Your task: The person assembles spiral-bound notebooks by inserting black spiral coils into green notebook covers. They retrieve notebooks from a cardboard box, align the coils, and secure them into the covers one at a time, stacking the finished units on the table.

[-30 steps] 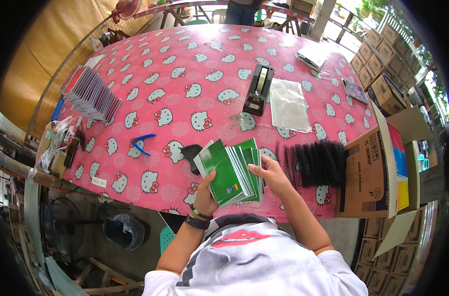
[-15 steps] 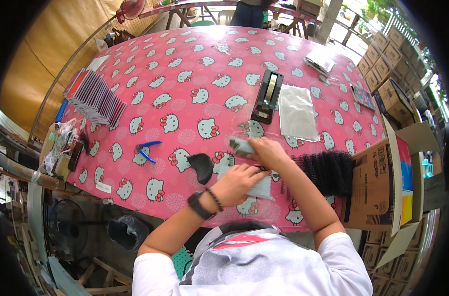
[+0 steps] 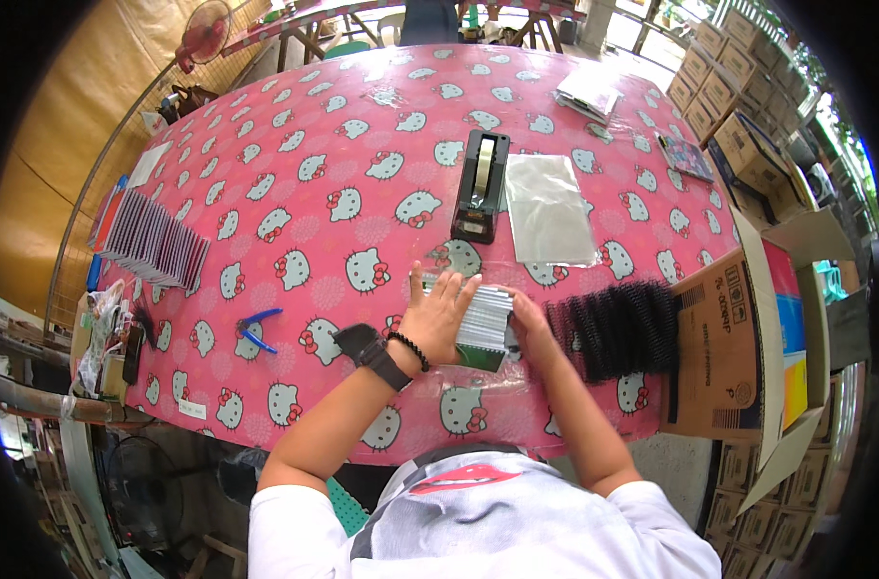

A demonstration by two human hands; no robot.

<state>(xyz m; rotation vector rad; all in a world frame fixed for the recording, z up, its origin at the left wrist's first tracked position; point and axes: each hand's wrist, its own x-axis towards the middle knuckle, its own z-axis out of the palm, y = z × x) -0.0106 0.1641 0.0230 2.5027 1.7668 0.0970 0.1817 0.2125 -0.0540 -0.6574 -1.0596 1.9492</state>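
Note:
A block of thin booklets with white page edges stands between my hands on the pink table, a green cover showing on its near side. My left hand lies along the block's left side, fingers stretched over its far end. On the other side, my right hand grips the right edge, its fingertips partly hidden. A black curved object is half covered by my left wrist. Black spiral binding coils lie in a bundle just right of my right hand.
Beyond my hands are a black tape dispenser and clear plastic sleeves. Blue-handled pliers and a row of stacked booklets lie left. An open cardboard box stands at the right edge.
The booklets are now upright as one block between both hands; before, my right hand held some apart above the others. My view has shifted rightward.

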